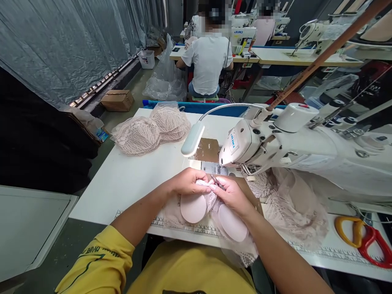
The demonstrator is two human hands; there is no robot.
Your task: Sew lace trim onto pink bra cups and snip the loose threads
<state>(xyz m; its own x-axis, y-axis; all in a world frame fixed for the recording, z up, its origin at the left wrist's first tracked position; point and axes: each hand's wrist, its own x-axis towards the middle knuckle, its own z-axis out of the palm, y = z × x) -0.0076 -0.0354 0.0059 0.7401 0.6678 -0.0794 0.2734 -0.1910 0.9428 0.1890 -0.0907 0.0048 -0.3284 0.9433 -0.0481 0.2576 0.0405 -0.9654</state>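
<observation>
My left hand (192, 182) is closed, its fingers pinching the middle of a pale pink lace bra (193, 208). Two smooth oval cups of the bra hang below my hands over the table's front edge. My right hand (231, 194) is closed too, gripping the same lace close to my left fingertips. Small dark metal thread snips (218, 182) stick out from between its thumb and fingers; their tips are partly hidden. Just beyond my hands is the needle area of a white sewing machine (240, 143).
A pile of lace cups (137, 134) lies at the table's far left. More lace fabric (294, 204) is bunched under the machine arm. Red-and-yellow-handled scissors (375, 247) rest at the right. A lamp (192, 139) overhangs the table (122, 183). A person (208, 61) sits ahead.
</observation>
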